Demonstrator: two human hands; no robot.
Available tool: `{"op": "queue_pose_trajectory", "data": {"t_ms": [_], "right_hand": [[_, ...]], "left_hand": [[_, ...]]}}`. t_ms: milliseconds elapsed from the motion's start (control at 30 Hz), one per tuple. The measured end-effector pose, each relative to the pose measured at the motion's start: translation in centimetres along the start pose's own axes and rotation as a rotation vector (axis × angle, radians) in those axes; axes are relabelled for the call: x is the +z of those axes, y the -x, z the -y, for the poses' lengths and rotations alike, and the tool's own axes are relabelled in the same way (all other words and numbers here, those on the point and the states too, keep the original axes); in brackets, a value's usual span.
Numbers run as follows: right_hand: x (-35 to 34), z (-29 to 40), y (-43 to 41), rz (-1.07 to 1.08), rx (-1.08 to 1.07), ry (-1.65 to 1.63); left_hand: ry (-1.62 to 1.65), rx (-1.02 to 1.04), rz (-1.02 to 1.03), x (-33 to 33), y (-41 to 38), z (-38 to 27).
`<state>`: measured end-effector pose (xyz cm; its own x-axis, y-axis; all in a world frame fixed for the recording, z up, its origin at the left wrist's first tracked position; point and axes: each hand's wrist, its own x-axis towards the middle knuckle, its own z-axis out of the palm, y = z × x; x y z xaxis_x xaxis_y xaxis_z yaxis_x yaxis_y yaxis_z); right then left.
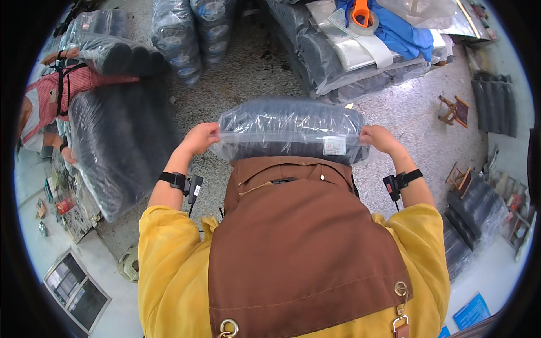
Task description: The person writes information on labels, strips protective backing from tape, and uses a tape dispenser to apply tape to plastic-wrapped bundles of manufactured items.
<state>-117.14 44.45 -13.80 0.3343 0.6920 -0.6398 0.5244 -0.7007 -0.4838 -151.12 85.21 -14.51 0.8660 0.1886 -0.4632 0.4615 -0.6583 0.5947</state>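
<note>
A clear plastic bag [291, 120] packed with dark, ribbed, rounded goods lies across my front at waist level. My left hand [203, 137] pinches the left end of the bag's folded plastic edge [274, 136]. At the opposite end, my right hand [377, 138] pinches the same edge, so the plastic is drawn straight between them. A white label [334, 145] bearing writing shows near the right end, at the edge. What exactly the dark goods are cannot be made out through the glossy film.
To the left, a person in a red checked apron [80, 86] holds a large plastic-wrapped dark bundle [122, 143]. Ahead stands a wrapped stack [321, 76] bearing a tape dispenser [362, 19] and blue cloth [401, 31]. Upright wrapped rolls [175, 40] stand ahead; a folding stool [455, 111] sits right.
</note>
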Motion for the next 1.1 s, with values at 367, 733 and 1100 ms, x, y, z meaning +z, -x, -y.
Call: {"op": "queue_pose_trajectory", "data": {"t_ms": [367, 733, 1100], "right_hand": [[-1.8, -3.2, 1.9, 0.117, 0.02, 0.104], [1.4, -7.6, 0.0, 0.026, 0.292, -0.425], [2.1, -8.3, -0.9, -0.014, 0.309, -0.496]], "left_hand": [[0.77, -0.311, 0.141, 0.6, 0.7, 4.4], [0.448, -0.42, -0.222, 4.0, 0.2, 5.8], [-0.408, 0.419, -0.534, 1.5, -4.5, -9.8]]}}
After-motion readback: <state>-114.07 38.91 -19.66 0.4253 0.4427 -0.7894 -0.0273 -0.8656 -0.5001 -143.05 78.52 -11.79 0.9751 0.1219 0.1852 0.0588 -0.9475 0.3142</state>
